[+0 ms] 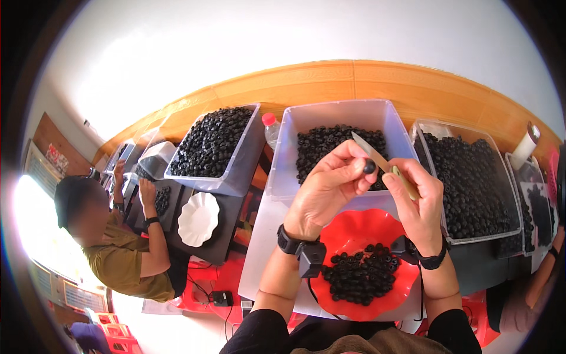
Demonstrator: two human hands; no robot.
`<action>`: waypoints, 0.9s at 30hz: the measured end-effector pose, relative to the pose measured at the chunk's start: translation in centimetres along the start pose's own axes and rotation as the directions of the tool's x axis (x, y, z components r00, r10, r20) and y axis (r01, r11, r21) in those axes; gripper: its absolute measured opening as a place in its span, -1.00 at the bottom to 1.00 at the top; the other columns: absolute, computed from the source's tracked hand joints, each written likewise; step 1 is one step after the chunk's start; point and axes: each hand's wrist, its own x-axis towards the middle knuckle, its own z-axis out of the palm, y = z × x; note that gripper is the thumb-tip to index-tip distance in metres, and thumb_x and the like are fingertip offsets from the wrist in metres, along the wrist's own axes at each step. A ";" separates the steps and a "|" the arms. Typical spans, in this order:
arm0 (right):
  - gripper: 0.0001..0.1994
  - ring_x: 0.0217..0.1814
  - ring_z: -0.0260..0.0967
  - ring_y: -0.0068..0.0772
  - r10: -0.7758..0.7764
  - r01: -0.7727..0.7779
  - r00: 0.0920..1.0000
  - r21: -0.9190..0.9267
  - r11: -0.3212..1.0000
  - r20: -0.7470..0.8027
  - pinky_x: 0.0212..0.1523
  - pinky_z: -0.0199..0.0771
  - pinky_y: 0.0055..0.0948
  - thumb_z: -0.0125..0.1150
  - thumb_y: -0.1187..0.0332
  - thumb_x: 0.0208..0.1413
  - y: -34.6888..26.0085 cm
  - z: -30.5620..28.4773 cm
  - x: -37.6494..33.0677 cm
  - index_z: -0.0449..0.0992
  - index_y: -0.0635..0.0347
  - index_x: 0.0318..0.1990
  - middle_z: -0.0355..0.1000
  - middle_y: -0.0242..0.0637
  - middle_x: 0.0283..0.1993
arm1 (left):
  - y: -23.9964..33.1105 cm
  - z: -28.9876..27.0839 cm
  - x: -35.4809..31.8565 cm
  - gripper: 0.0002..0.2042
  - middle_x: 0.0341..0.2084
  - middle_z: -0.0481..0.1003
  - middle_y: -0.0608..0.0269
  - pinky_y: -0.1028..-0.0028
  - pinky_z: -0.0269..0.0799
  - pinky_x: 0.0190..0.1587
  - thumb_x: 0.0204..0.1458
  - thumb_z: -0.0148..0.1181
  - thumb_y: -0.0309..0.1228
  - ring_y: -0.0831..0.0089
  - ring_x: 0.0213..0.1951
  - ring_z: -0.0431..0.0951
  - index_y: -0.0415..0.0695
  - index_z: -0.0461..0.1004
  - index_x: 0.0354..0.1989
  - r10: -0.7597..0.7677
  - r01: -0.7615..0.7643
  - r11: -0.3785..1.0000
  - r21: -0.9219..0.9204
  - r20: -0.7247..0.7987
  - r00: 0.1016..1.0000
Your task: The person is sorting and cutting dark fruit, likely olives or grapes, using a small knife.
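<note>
My left hand (330,186) pinches a small black round fruit (369,167) between thumb and fingertips. My right hand (415,197) grips a small knife (377,154) by its pale handle, the blade tip pointing up-left past the fruit. Both hands hover over a red scalloped plate (354,227) that carries a heap of black ring-shaped pieces (361,277). Behind the hands stands a clear plastic bin (306,127) filled with the same black fruit. Each wrist wears a black band with a small black device.
Two more clear bins of black fruit stand at left (215,144) and right (466,177). A plastic bottle with a red cap (271,128) stands between bins. A white scalloped plate (198,218) lies at left. A seated person (118,248) works at the left; another arm shows at right.
</note>
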 end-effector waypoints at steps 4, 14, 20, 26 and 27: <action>-0.80 -0.53 0.18 -0.78 -0.046 0.057 0.997 0.166 0.985 -0.067 -0.53 0.16 -0.71 0.29 0.43 0.03 -0.3 1.1 -0.3 0.46 0.32 -0.22 0.37 -0.46 -0.55 | -0.3 0.9 0.1 -0.91 -0.35 0.42 0.38 0.62 0.31 -0.29 0.12 0.10 -0.45 0.62 -0.35 0.39 -0.07 0.33 -0.26 -0.024 0.028 0.994 0.109 -0.040 0.999; -0.81 -0.56 0.20 -0.76 0.260 -0.359 0.931 0.527 0.770 0.255 -0.53 0.17 -0.74 0.20 0.40 0.11 -0.2 -0.5 -0.3 0.47 0.30 -0.17 0.41 -0.39 -0.43 | -0.3 1.1 -0.1 -0.79 -0.23 0.49 0.35 0.60 0.22 -0.31 0.11 0.11 -0.47 0.66 -0.32 0.37 -0.06 0.25 -0.12 -0.059 0.039 0.983 0.178 0.105 0.993; -0.80 -0.66 -0.06 -0.89 0.325 -0.426 0.905 0.594 0.682 0.276 -0.65 -0.19 -0.78 0.18 0.34 0.13 0.0 -0.2 -0.6 0.48 0.26 -0.15 0.35 -0.47 -0.48 | 0.2 1.4 -0.5 -0.77 -0.33 0.46 0.31 0.59 0.30 -0.30 0.12 0.11 -0.47 0.62 -0.36 0.40 -0.10 0.20 -0.13 -0.071 0.051 0.985 0.162 0.118 0.990; -0.81 -0.56 0.09 -0.88 0.351 -0.438 0.899 0.534 0.723 0.262 -0.61 -0.06 -0.82 0.11 0.39 0.15 -0.5 -0.7 -0.4 0.47 0.27 -0.12 0.37 -0.49 -0.45 | -0.2 1.1 0.0 -0.78 -0.10 0.48 0.22 0.63 0.31 -0.29 0.11 0.10 -0.49 0.65 -0.33 0.40 -0.09 0.27 -0.09 -0.090 0.075 0.986 0.147 0.095 0.991; -0.81 -0.53 0.12 -0.88 0.335 -0.431 0.902 0.526 0.734 0.271 -0.58 0.00 -0.82 0.12 0.40 0.15 -0.6 -0.8 -0.3 0.47 0.27 -0.12 0.37 -0.50 -0.44 | -0.1 1.2 0.0 -0.77 -0.07 0.47 0.18 0.64 0.32 -0.28 0.11 0.09 -0.49 0.65 -0.33 0.40 -0.10 0.29 -0.08 -0.079 0.071 0.986 0.149 0.052 0.996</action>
